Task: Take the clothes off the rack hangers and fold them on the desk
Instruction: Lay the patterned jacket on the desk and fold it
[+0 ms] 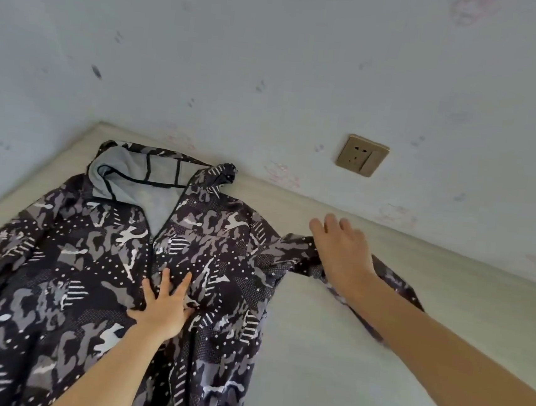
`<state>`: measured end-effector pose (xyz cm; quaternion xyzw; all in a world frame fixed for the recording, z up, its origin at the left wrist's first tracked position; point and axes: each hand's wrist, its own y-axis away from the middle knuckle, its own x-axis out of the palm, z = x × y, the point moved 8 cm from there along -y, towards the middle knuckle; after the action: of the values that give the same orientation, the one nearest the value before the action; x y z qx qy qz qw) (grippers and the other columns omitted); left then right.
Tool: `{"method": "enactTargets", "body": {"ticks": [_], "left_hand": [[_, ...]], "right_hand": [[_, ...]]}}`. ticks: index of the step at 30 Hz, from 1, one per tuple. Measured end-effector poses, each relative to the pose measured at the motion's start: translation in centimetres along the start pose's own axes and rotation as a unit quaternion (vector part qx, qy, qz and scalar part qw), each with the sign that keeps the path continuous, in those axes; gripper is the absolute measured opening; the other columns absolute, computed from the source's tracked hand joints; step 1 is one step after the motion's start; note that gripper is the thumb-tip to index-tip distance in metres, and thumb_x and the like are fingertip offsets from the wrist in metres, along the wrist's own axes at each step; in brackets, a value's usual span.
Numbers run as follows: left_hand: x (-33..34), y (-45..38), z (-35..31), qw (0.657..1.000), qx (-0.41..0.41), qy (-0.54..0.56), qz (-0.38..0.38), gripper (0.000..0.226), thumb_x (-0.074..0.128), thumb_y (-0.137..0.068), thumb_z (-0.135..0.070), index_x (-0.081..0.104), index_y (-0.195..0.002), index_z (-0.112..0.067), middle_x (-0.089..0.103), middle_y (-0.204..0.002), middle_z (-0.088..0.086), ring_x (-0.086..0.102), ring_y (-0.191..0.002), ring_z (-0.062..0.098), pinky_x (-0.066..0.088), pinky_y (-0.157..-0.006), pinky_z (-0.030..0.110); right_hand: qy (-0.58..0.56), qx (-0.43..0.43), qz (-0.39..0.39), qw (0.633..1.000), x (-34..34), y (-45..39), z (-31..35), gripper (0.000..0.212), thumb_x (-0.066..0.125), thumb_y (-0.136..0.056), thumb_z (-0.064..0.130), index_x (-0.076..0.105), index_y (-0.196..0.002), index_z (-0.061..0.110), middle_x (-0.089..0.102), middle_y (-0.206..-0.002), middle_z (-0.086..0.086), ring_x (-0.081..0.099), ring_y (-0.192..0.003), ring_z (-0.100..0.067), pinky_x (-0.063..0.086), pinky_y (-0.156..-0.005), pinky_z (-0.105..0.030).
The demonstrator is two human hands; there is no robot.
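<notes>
- we had the camo hooded jacket (96, 268) already off its hanger and spread front-up on the pale desk (327, 356), hood toward the wall – no rack or hanger showed in this view.
- our left hand (163, 310) lay flat on the chest right by the zip, fingers spread and straight, pinning the cloth rather than gripping it.
- our right hand (342, 249) was over the stretched-out sleeve (396, 285), fingers loose and uncurled; whether it actually touched the fabric we couldn't tell, it was a bit blurred.
- looked to us like the smoothing-out step, just before the first fold.
- next move probably called for taking that sleeve and bringing it across the body – keeping the left palm down so the slippery-looking fabric wouldn't shift.
- a wall socket (362, 155) sat above the desk.
</notes>
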<state>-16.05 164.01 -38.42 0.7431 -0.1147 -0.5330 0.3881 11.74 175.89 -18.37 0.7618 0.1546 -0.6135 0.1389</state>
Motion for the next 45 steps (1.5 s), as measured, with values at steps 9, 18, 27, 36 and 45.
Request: {"method": "enactTargets", "body": {"ticks": [9, 18, 27, 36, 45], "left_hand": [[-0.1, -1.3, -0.5, 0.996, -0.092, 0.0, -0.004, 0.076, 0.043, -0.101, -0.034, -0.013, -0.152, -0.041, -0.024, -0.159, 0.012, -0.012, -0.147, 0.04, 0.005, -0.115, 0.065], [-1.5, 1.8, -13.8, 0.984, 0.094, -0.029, -0.147, 0.093, 0.061, -0.091, -0.021, -0.007, -0.155, -0.016, -0.007, -0.163, 0.005, -0.003, -0.15, 0.032, 0.023, -0.118, 0.051], [2.1, -0.6, -17.6, 0.982, 0.13, -0.137, 0.002, 0.119, 0.071, -0.085, -0.036, -0.031, -0.147, -0.023, -0.03, -0.156, -0.003, -0.016, -0.146, 0.039, 0.009, -0.12, 0.053], [1.1, -1.7, -18.7, 0.981, 0.084, -0.175, 0.019, 0.139, 0.084, -0.07, -0.042, -0.032, -0.146, -0.03, -0.035, -0.155, 0.0, -0.007, -0.146, 0.045, 0.031, -0.114, 0.053], [-0.4, -3.1, -22.0, 0.969, 0.097, -0.224, 0.026, 0.133, 0.063, -0.059, -0.084, -0.029, -0.146, -0.04, -0.024, -0.159, 0.011, 0.045, -0.132, 0.039, 0.046, -0.101, 0.052]], "right_hand": [[0.026, -0.005, 0.224, 0.974, 12.9, 8.6, -7.3, 0.058, 0.06, -0.089, 0.021, 0.034, -0.14, 0.016, 0.042, -0.136, -0.009, 0.043, -0.12, -0.031, 0.041, -0.094, -0.041], [-0.161, 0.116, 0.162, 0.966, 14.0, 7.3, -14.7, 0.074, 0.058, -0.083, -0.003, 0.026, -0.146, 0.022, 0.049, -0.131, -0.008, 0.053, -0.114, -0.03, 0.048, -0.088, -0.039], [-0.091, 0.073, 0.287, 0.951, 22.3, 5.1, -17.6, 0.084, 0.042, -0.1, 0.029, -0.026, -0.148, 0.023, -0.011, -0.162, -0.005, 0.005, -0.147, -0.037, 0.015, -0.119, -0.049], [-0.029, 0.287, 0.366, 0.885, 22.7, 12.4, -25.1, 0.103, 0.027, -0.088, 0.075, 0.008, -0.15, -0.006, 0.056, -0.13, -0.019, 0.062, -0.106, -0.033, 0.055, -0.078, -0.038], [0.003, 0.238, 0.337, 0.911, 20.6, 11.8, -25.7, 0.028, 0.052, -0.089, 0.012, 0.06, -0.116, 0.011, 0.065, -0.098, -0.001, 0.064, -0.091, -0.022, 0.048, -0.076, -0.035]]}}
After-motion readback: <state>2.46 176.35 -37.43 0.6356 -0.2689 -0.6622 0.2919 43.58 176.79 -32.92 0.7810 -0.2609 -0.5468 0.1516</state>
